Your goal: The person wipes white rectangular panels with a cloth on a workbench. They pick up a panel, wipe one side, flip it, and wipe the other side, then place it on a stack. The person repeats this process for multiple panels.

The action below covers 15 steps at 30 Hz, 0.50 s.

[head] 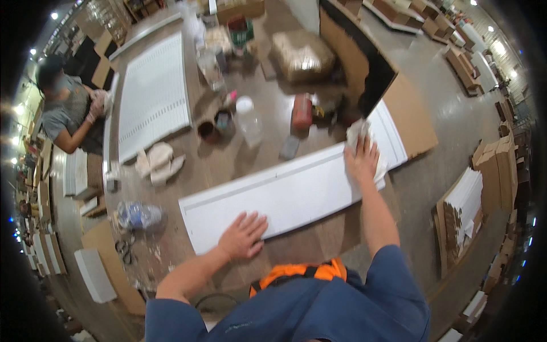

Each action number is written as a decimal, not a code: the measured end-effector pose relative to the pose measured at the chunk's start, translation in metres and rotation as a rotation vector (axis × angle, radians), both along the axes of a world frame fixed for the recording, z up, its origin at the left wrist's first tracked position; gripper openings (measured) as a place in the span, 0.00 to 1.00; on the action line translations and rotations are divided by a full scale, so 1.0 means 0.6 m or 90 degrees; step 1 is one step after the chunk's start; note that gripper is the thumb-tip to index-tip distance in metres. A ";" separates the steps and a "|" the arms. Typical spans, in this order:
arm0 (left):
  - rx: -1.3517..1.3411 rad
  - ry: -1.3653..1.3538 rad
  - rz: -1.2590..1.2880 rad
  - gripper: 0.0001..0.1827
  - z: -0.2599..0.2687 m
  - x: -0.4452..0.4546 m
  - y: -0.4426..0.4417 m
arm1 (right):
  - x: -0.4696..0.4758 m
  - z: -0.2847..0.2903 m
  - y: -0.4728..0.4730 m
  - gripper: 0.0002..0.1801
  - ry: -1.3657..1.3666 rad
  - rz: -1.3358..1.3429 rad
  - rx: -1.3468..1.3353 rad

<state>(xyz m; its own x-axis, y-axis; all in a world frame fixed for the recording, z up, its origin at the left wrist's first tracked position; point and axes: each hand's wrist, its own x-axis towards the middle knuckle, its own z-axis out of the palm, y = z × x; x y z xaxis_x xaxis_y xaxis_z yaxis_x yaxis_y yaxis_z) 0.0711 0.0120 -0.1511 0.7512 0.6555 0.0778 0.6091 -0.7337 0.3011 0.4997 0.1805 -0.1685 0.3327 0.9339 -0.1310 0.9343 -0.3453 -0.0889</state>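
Observation:
A long white panel point(290, 184) with a grey stripe along its far edge lies aslant on the wooden-topped workbench point(171, 256). My left hand point(243, 235) rests flat on the panel's near edge toward its left end, fingers spread, holding nothing. Toward the right end, my right hand point(362, 158) presses a crumpled white cloth point(358, 130) against the panel; part of the cloth shows beyond the hand on both sides. A grey block point(289, 147) sits just past the far edge. Beyond it are a red can point(302, 111) and a clear plastic bottle point(249, 122) with a white cap.
Dark open cups point(208, 131), crumpled cloths point(159, 162), a water bottle point(139, 215) and scissors point(124, 250) lie leftward. Upright, a black-faced board point(376, 64) stands at the far right. Across the bench, a gloved co-worker point(70, 102) stands by a slotted white panel point(154, 92).

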 end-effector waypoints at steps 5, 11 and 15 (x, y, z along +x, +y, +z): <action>0.066 0.036 -0.002 0.36 0.000 -0.006 -0.009 | -0.166 -0.001 -0.044 0.44 -0.066 0.126 -0.027; 0.085 0.061 -0.005 0.35 -0.007 -0.010 -0.012 | -0.264 0.003 -0.149 0.42 0.159 0.373 -0.044; 0.091 0.063 -0.008 0.35 0.007 -0.004 -0.011 | -0.091 -0.033 -0.092 0.42 0.051 0.142 0.055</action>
